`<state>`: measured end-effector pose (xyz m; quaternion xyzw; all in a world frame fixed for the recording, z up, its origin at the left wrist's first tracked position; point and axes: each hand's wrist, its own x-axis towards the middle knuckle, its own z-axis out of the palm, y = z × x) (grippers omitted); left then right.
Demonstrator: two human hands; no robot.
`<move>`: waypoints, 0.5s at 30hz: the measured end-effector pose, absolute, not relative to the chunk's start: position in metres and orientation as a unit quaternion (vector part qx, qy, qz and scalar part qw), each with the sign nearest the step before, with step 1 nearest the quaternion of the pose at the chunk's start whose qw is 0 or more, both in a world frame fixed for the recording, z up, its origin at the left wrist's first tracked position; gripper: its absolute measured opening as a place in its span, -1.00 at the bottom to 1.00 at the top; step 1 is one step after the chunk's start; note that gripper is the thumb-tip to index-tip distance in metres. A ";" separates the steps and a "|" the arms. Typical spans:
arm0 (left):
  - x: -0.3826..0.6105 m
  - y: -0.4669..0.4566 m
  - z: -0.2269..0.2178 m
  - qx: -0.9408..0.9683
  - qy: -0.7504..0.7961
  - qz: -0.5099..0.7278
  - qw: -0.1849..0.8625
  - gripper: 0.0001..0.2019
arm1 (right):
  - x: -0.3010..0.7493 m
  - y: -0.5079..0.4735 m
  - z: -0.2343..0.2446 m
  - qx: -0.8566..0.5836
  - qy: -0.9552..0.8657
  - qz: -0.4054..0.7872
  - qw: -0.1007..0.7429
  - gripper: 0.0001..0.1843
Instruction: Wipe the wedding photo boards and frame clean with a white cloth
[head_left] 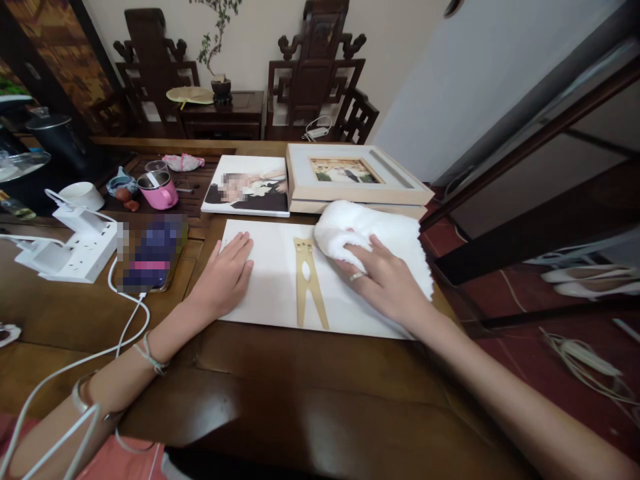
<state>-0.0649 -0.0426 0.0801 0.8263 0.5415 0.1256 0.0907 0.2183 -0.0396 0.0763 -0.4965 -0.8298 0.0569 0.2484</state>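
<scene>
A white rectangular panel (270, 267) lies flat on the wooden table, with a tan, two-legged stand piece (301, 287) attached down its middle. My left hand (227, 275) rests flat on the panel's left part, fingers stretched out. On the right side, my right hand (385, 277) grips a fluffy white cloth (350, 223) and presses it against the panel. Part of the cloth spreads over the panel's right end and hides it. The fingertips of my right hand are sunk into the cloth.
Behind the panel lie a photo print (250, 190) and light wooden picture frames (400, 190). To the left are a phone (155, 253) on a charging cable, a white power strip (90, 253) and a pink mug (159, 192). A white cable runs past my left forearm.
</scene>
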 end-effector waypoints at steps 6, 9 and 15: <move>-0.057 -0.044 0.087 0.829 0.539 0.123 0.086 -0.51 | 0.195 -0.100 0.089 -0.429 -0.867 0.053 0.248 -0.71; -0.058 -0.048 0.091 0.828 0.541 0.120 0.084 -0.50 | 0.195 -0.134 0.097 -0.320 -0.911 0.095 0.243 -0.66; -0.056 -0.047 0.084 0.829 0.540 0.120 0.084 -0.52 | 0.213 -0.107 0.097 -0.253 -0.943 0.119 0.181 -0.67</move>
